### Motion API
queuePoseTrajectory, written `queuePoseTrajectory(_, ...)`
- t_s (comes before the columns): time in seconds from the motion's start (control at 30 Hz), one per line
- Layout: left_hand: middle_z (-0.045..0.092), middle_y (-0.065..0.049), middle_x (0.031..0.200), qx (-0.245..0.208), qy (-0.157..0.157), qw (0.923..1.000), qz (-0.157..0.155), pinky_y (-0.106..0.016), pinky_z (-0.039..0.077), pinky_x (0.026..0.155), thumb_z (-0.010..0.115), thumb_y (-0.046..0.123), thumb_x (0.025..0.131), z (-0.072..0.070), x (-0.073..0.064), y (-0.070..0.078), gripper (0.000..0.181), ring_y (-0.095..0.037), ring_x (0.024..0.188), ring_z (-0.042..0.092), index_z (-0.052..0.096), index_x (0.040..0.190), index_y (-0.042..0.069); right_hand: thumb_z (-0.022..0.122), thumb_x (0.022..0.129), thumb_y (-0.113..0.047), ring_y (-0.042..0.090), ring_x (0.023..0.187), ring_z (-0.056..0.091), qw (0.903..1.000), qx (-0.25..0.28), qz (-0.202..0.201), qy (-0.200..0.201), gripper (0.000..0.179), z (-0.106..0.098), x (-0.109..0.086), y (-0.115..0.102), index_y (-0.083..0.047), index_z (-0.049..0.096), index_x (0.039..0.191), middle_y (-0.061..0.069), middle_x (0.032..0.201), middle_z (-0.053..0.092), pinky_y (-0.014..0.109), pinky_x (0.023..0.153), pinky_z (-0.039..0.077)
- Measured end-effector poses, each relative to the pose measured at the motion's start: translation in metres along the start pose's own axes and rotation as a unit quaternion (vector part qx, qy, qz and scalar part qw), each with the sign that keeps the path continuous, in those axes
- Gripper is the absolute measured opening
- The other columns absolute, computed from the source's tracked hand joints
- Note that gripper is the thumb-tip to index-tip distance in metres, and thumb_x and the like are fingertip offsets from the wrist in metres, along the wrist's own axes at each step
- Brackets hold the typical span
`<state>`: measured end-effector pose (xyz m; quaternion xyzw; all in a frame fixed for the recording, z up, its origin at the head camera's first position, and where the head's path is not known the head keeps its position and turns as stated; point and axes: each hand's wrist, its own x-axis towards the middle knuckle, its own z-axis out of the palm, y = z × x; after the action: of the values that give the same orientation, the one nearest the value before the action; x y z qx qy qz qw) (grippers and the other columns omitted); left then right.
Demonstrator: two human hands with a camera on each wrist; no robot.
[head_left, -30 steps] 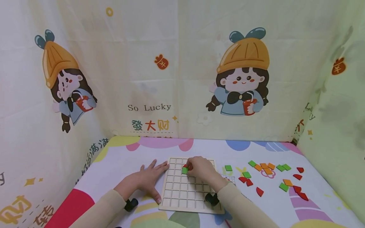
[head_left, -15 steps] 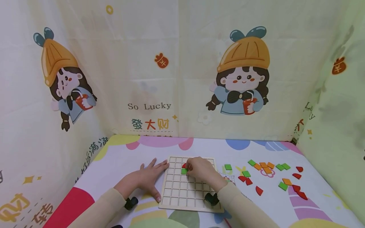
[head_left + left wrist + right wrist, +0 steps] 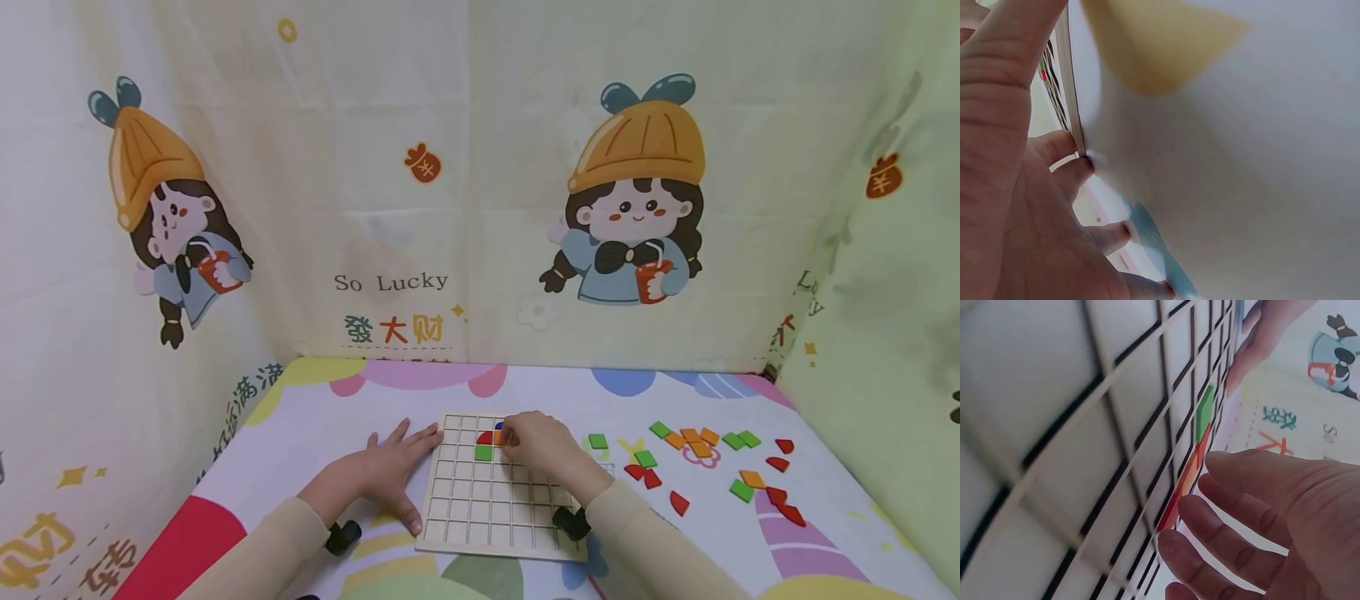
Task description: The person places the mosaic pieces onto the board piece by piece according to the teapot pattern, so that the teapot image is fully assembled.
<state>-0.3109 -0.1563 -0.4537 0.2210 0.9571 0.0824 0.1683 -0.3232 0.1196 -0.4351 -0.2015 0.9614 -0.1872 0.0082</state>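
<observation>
A pale wooden grid board (image 3: 457, 508) lies flat on the table. My left hand (image 3: 386, 471) rests beside it with spread fingers, thumb and fingertips at its left edge. In the upper part of the grid sit a green square tile (image 3: 484, 452), a red quarter-round piece (image 3: 485, 437), an orange tile (image 3: 498, 438) and a blue piece (image 3: 499, 426). Over these pieces my right hand (image 3: 547, 448) has bent fingers, its tips close to the orange tile. The right wrist view shows another red piece (image 3: 1170, 509) by those fingertips; I see nothing pinched between them.
Loose green tiles (image 3: 597, 441), orange tiles (image 3: 700, 449) and red pieces (image 3: 679, 502) lie scattered to the right of the board. A black wrist camera (image 3: 572, 523) hangs over the board's lower right. A patterned cloth wall (image 3: 495, 250) stands behind the table.
My right hand has moved slightly right, away from the green tile. The green tile now shows whole in its cell, and the orange and blue pieces have come into view. The left hand stays put.
</observation>
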Motion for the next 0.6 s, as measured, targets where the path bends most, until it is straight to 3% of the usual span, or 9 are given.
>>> queuePoseTrajectory(0.3, 0.014, 0.004, 0.175, 0.001, -0.001, 1.0, 0.0, -0.085, 0.015, 0.11, 0.089, 0.074, 0.053, 0.0, 0.001, -0.001, 0.138, -0.048, 0.159, 0.005, 0.024, 0.165, 0.028, 0.079, 0.091, -0.018, 0.015, 0.076, 0.055, 0.9986, -0.016, 0.049, 0.014, 0.008, -0.013, -0.008, 0.025, -0.016, 0.072, 0.093, -0.004, 0.082, 0.064, 0.036, 0.073, 0.052)
queuePoseTrajectory(0.6, 0.014, 0.003, 0.175, 0.004, -0.002, 1.0, 0.006, -0.086, 0.016, 0.109, 0.089, 0.074, 0.054, 0.0, 0.0, -0.002, 0.137, -0.049, 0.158, 0.005, 0.023, 0.165, 0.027, 0.079, 0.091, -0.014, 0.018, 0.083, 0.061, 0.9968, -0.057, 0.044, 0.036, 0.009, -0.034, -0.03, 0.055, -0.014, 0.072, 0.096, 0.001, 0.093, 0.067, 0.042, 0.077, 0.056)
